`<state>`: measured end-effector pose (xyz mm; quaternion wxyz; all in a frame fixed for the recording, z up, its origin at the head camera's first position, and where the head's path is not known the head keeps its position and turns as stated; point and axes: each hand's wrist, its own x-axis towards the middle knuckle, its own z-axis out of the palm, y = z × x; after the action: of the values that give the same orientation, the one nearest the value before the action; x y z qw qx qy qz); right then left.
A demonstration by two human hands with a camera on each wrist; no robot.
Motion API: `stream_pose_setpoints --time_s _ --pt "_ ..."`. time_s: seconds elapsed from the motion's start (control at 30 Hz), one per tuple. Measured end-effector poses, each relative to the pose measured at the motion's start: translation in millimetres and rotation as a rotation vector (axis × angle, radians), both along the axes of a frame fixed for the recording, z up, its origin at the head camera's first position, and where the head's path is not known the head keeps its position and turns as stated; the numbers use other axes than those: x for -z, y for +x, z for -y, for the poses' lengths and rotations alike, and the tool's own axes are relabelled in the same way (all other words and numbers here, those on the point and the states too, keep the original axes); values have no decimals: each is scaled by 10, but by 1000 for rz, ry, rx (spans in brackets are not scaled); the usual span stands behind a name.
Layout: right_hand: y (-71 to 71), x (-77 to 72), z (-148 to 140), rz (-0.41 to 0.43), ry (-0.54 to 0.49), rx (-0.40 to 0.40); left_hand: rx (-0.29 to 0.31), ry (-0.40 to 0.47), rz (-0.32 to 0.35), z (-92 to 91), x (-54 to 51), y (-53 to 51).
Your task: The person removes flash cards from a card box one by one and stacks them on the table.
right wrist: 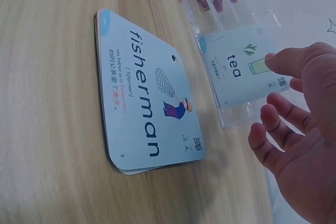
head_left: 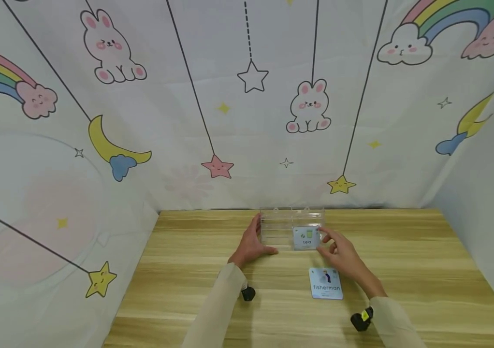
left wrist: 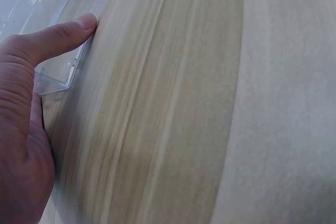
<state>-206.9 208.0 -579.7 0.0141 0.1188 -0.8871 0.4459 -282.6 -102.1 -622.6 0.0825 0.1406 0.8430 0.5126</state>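
A clear plastic rack (head_left: 276,233) with several ledges stands at the back of the wooden table. My left hand (head_left: 250,244) grips its left side, the thumb on the front lower edge; in the left wrist view the other fingers are mostly hidden. A "tea" word card (right wrist: 239,69) sits in the rack's lower right compartment. My right hand (head_left: 338,252) is at the rack's right side. In the right wrist view one straight digit touches the tea card's face, while the other fingers bend loosely beside the rack. A "fisherman" card (right wrist: 152,95) tops a small stack on the table.
Behind the rack hangs a white cloth (head_left: 255,125) printed with rabbits, stars and moons; more cloth hangs at both sides. The wood-grain table (head_left: 412,270) extends left and right of the rack. The card stack lies in front of the rack, close to my right wrist.
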Motion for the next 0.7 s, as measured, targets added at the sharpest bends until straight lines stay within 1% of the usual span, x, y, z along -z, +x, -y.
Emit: stream_pose_setpoints --time_s 0.17,0.27,0.47,0.7 --pt "-19 -5 -6 -15 11 7 1 -5 0 -3 2 -4" --pt "-28 -1 -9 -1 14 10 -1 -16 5 -3 11 -7" --pt "-26 -22 -2 19 16 9 1 -12 -1 0 29 -11" --pt "-16 -46 -8 19 18 10 6 5 -8 -5 9 1"
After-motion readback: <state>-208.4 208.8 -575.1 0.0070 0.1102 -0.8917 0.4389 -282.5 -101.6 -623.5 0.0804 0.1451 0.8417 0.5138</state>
